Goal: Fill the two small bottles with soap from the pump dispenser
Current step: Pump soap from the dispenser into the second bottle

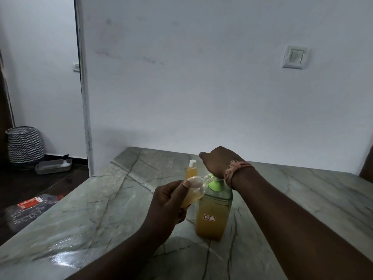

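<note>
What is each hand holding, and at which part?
Left hand grips the small bottle around its body, tilted. Right hand presses on the pump dispenser top.

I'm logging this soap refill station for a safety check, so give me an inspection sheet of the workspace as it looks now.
Surface: veined stone counter, glossy glare at the near left.
Job's things: pump dispenser, upright, partly full of amber soap; tilted bottle, uncapped, its neck at the pump; capped bottle standing behind, filled.
Clutter: nothing seen on the counter.
Hands: left hand holds the tilted bottle; right hand is on the pump head, which it hides.
Cables: nothing seen.
Surroundings: white wall with switch; basket, tray and plastic pack on the floor at left.
</note>
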Demonstrator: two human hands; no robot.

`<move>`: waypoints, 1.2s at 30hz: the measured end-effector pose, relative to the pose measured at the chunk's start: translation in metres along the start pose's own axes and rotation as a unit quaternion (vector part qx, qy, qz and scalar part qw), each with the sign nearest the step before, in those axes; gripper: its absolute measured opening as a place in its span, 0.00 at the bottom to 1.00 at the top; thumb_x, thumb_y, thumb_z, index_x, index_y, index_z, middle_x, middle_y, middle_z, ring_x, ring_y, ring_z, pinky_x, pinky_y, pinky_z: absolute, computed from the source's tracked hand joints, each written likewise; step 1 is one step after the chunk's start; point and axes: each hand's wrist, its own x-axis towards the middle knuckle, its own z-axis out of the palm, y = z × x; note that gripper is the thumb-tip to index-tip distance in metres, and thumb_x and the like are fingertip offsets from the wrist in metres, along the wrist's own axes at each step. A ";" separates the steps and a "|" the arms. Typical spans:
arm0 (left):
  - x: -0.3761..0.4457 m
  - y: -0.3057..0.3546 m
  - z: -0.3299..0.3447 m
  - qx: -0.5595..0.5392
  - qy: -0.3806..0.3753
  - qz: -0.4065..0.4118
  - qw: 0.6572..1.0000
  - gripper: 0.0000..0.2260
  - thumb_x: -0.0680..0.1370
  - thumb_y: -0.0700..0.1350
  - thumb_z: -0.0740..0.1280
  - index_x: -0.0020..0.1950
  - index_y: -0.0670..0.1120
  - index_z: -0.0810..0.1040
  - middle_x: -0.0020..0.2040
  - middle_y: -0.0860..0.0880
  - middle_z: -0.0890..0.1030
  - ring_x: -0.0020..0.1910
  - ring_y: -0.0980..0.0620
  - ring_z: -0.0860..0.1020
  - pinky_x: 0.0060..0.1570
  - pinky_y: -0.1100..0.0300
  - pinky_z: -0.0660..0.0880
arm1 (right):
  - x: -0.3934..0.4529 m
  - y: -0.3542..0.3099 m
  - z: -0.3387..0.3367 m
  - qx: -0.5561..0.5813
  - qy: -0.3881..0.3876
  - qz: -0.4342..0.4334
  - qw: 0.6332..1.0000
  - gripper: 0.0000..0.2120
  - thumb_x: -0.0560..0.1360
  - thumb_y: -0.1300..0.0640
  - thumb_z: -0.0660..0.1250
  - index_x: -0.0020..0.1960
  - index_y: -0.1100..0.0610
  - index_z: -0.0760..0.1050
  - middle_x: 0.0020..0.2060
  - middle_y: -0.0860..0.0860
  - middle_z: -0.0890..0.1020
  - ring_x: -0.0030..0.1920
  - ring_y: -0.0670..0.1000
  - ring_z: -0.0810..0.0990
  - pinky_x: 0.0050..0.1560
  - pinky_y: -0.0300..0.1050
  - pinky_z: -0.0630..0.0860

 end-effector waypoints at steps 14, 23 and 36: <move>0.000 0.001 -0.001 -0.009 0.002 0.007 1.000 0.14 0.77 0.52 0.63 0.50 0.47 0.86 0.27 0.46 0.72 0.23 0.51 0.66 0.22 0.63 0.62 | 0.000 -0.001 0.002 0.017 0.026 0.025 0.999 0.21 0.79 0.47 0.55 0.30 0.54 0.66 0.36 0.54 0.77 0.44 0.59 0.77 0.43 0.45 0.71; 0.002 0.000 -0.001 -0.016 -0.002 0.017 1.000 0.13 0.77 0.51 0.63 0.50 0.47 0.86 0.29 0.42 0.70 0.24 0.49 0.65 0.22 0.62 0.61 | 0.002 -0.002 0.000 0.018 0.033 0.025 0.999 0.22 0.79 0.45 0.55 0.30 0.54 0.66 0.37 0.53 0.74 0.42 0.56 0.75 0.44 0.44 0.70; 0.002 0.000 -0.001 -0.020 0.002 0.013 1.000 0.12 0.79 0.54 0.66 0.48 0.49 0.86 0.28 0.46 0.71 0.23 0.52 0.66 0.21 0.62 0.62 | -0.003 -0.003 -0.003 0.018 0.061 0.012 0.998 0.21 0.79 0.46 0.56 0.31 0.55 0.67 0.37 0.54 0.77 0.43 0.58 0.78 0.41 0.45 0.71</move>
